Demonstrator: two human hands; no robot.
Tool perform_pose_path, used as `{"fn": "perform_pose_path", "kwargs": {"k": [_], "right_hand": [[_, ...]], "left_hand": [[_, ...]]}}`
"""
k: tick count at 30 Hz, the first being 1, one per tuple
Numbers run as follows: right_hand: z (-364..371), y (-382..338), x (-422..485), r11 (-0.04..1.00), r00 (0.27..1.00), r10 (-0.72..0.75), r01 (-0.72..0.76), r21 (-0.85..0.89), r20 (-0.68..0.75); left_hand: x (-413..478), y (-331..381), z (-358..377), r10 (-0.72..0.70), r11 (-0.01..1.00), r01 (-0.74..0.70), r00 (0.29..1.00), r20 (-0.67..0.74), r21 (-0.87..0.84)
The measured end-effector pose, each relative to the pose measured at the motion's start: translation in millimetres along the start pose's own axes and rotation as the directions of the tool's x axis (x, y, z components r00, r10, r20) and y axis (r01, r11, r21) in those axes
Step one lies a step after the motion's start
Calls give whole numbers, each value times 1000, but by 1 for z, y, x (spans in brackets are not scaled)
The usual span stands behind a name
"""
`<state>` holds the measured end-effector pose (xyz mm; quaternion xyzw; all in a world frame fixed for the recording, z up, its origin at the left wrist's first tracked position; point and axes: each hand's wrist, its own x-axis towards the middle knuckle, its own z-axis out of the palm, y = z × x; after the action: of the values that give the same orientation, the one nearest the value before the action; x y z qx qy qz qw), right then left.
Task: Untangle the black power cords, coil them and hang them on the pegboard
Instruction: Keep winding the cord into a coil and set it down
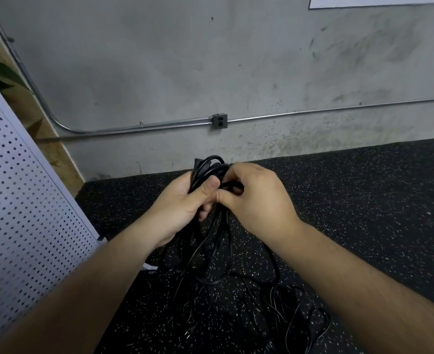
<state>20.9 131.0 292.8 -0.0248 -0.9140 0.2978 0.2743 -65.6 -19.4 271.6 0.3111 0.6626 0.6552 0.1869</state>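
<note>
In the head view, the left hand (182, 203) gripped a bundle of black power cords (207, 169), and the right hand (254, 198) pinched one strand beside it. Loops hung below both hands toward the speckled floor (363, 200); the white pegboard (19, 200) stood left of the left hand.

Readable text: none
White sheet (379, 2): on the wall (159, 60), cut off by the frame edge, nothing legible on it
</note>
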Motion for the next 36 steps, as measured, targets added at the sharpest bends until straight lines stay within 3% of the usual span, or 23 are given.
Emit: {"fn": "perform_pose_path", "kwargs": {"k": [3,5,9,13,16,20,24,28,33,36], "right_hand": [[-2,7,7,997,1000,4,-3,73,-18],[-4,11,11,990,1000,-25,26,141,-8],[-1,24,13,919,1000,-18,25,393,-22],[1,48,13,835,986,99,-156,528,134],[-1,65,10,833,961,132,-240,498,243],[-1,65,4,784,934,171,-321,531,313],[21,55,-14,784,838,120,-409,467,532],[39,55,-31,804,778,91,-426,415,622],[49,43,-45,892,733,60,-343,292,678],[54,27,-51,951,757,-17,-189,244,653]], "left_hand": [[-1,7,2,-70,965,108,984,161,-241],[0,13,2,-98,939,155,976,194,-307],[0,22,-3,-134,943,169,982,136,-287],[6,30,-22,-121,898,128,992,43,-421],[13,40,-44,-94,825,9,988,-121,-565],[17,37,-60,-114,787,-146,920,-374,-599],[18,35,-57,-147,732,-225,869,-472,-643],[19,34,-67,-175,699,-291,816,-551,-653],[19,26,-70,-195,706,-384,702,-685,-595],[19,17,-70,-68,804,-426,626,-777,-414]]}}
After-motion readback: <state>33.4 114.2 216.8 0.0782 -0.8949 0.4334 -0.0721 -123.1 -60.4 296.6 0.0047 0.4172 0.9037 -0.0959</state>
